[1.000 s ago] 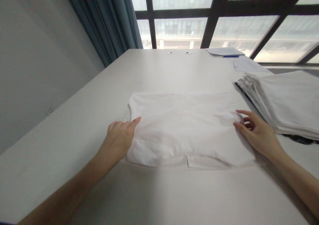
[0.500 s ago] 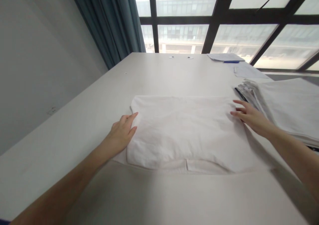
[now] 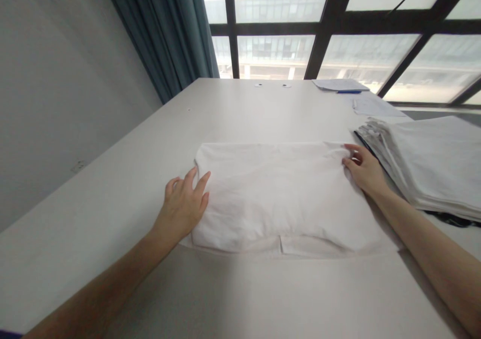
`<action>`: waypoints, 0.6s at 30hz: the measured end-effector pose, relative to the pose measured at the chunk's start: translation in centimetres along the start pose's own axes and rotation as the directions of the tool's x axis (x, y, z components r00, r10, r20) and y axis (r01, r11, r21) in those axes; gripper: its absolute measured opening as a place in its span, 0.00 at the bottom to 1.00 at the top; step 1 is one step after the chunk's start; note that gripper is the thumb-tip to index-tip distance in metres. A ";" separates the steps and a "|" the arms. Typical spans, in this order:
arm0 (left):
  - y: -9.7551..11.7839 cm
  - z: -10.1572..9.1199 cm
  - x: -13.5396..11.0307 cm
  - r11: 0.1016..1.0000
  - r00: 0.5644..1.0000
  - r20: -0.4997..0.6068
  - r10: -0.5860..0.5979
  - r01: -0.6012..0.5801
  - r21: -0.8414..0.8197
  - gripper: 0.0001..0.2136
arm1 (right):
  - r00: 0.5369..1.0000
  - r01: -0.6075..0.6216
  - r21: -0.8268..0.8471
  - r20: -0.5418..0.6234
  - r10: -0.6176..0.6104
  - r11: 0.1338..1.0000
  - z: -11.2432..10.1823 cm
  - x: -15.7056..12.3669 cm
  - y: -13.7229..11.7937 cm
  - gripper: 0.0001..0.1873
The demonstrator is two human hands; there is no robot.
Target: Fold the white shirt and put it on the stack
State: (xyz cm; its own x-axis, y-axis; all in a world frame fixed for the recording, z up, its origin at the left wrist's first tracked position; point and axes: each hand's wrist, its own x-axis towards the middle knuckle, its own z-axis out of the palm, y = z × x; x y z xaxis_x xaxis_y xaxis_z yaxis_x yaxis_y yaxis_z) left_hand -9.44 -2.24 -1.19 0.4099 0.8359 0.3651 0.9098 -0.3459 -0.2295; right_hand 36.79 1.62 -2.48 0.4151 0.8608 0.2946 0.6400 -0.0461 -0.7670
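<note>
A folded white cloth [image 3: 278, 199] lies flat on the white table [image 3: 244, 113] in front of me. My left hand [image 3: 182, 206] rests on the cloth's left edge, fingers spread and flat, holding nothing. My right hand [image 3: 363, 168] is at the cloth's far right corner, its fingers curled and pinching the fabric there, which is slightly rumpled under the fingertips.
A stack of folded white cloths [image 3: 432, 161] lies at the right, on something dark. Papers [image 3: 340, 84] and a blue pen [image 3: 348, 92] sit near the far edge by the window. A dark curtain [image 3: 169, 33] hangs at the back left; a wall runs along the left.
My right hand has slid up the cloth's right edge to its far corner and closed on the fabric. My left hand has shifted slightly and spread its fingers.
</note>
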 end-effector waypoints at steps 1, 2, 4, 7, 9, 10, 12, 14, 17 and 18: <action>0.4 -0.6 0.1 1.000 0.999 -0.026 0.022 -0.022 -0.017 0.19 | 1.000 0.016 -0.013 0.000 -0.016 1.000 0.0 0.1 0.2 0.26; 0.8 -1.2 0.1 0.997 0.996 -0.056 0.063 -0.066 -0.052 0.18 | 0.999 0.034 -0.029 -0.008 -0.034 0.999 0.0 0.2 0.5 0.27; 1.8 -2.2 0.1 0.959 0.972 -0.101 0.211 -0.226 -0.173 0.17 | 0.997 0.068 -0.067 -0.040 -0.071 0.995 0.1 0.4 0.8 0.31; 3.1 -2.9 -0.3 0.771 0.852 -0.103 0.513 -0.510 -0.382 0.17 | 0.992 0.084 -0.089 -0.086 -0.092 0.992 0.2 0.5 1.2 0.36; 3.6 -2.8 -0.7 0.655 0.762 -0.055 0.645 -0.589 -0.473 0.19 | 0.991 0.092 -0.077 -0.087 -0.099 0.993 0.3 0.5 1.4 0.38; 3.8 -2.7 -0.8 0.630 0.738 -0.028 0.674 -0.595 -0.500 0.20 | 0.991 0.102 -0.076 -0.082 -0.108 0.992 0.3 0.5 1.4 0.36; 4.0 -2.5 -1.0 0.618 0.724 0.013 0.690 -0.580 -0.532 0.23 | 0.988 0.129 -0.088 -0.072 -0.136 0.988 0.1 0.5 1.2 0.28; 4.0 -2.3 -1.0 0.622 0.725 0.035 0.688 -0.565 -0.542 0.24 | 0.973 0.204 -0.150 -0.078 -0.217 0.967 -0.4 0.3 0.4 0.20; 4.0 -2.4 -1.0 0.627 0.719 0.057 0.693 -0.561 -0.540 0.24 | 0.917 0.386 -0.281 0.014 -0.398 0.879 -1.2 -0.7 -2.2 0.16; 4.0 -2.4 -1.0 0.629 0.717 0.064 0.694 -0.560 -0.540 0.24 | 0.890 0.455 -0.288 0.111 -0.442 0.843 -1.2 -1.4 -3.4 0.16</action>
State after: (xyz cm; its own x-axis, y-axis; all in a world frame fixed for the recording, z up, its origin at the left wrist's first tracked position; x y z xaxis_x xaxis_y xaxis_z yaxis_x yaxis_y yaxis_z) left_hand -6.05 -5.44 -0.27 0.9210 0.3870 0.0448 0.3779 -0.9154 0.1384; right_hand 34.81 -0.06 0.39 0.0149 0.8426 0.5384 0.9144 0.2064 -0.3482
